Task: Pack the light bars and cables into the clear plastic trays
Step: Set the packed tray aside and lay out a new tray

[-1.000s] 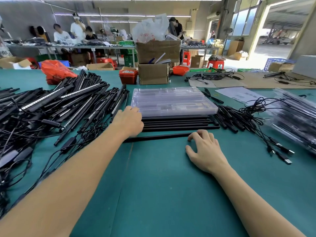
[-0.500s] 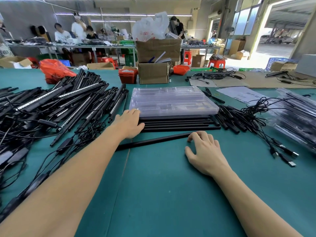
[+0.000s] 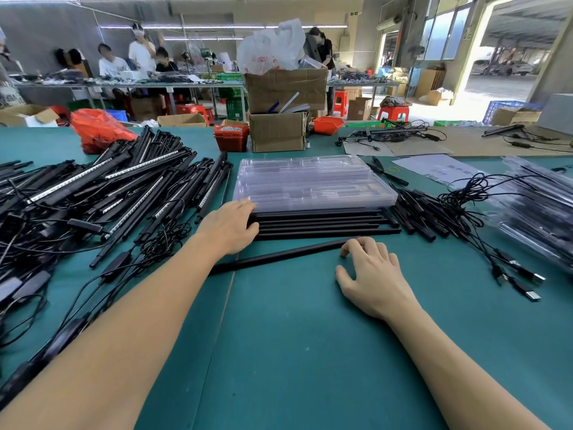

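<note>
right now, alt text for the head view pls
Two bare hands work on a green table: the left hand rests at the end of a row of black bars beside stacked clear trays, and the right hand touches one loose bar lying aslant. Tangled bars and cables are heaped at left.

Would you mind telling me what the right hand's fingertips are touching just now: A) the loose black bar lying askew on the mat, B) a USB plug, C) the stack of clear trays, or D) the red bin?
A: the right hand has its fingertips on the end of the loose black bar, which lies nearer than the row of bars.
</note>
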{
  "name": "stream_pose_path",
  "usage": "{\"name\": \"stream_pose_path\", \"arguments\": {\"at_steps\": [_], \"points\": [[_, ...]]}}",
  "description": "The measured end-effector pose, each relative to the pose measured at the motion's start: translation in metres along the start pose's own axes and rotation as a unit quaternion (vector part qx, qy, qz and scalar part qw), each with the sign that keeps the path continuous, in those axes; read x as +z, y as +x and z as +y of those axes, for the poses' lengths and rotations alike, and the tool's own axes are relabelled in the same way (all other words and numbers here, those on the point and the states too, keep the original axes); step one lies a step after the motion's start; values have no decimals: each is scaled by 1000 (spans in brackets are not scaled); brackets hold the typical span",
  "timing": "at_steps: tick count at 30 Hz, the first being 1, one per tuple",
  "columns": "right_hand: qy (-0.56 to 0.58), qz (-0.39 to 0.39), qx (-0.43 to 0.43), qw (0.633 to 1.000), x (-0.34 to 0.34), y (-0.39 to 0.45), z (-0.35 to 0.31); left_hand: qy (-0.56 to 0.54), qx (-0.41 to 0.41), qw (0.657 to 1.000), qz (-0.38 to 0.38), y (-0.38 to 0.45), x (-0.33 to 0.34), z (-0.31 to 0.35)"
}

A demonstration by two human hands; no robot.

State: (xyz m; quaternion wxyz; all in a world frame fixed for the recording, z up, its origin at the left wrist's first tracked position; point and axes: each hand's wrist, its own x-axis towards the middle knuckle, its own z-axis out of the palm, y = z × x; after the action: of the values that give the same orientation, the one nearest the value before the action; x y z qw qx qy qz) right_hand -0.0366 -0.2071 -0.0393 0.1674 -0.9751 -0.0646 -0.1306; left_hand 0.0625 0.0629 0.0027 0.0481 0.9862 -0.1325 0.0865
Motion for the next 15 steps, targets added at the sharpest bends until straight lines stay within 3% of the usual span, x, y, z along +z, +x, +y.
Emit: {"name": "stream_pose_path", "arguments": {"at_steps": [15], "points": [[1, -2, 0, 1000, 1, 0, 0, 0, -31, 1000, 1, 6, 8, 1]]}}
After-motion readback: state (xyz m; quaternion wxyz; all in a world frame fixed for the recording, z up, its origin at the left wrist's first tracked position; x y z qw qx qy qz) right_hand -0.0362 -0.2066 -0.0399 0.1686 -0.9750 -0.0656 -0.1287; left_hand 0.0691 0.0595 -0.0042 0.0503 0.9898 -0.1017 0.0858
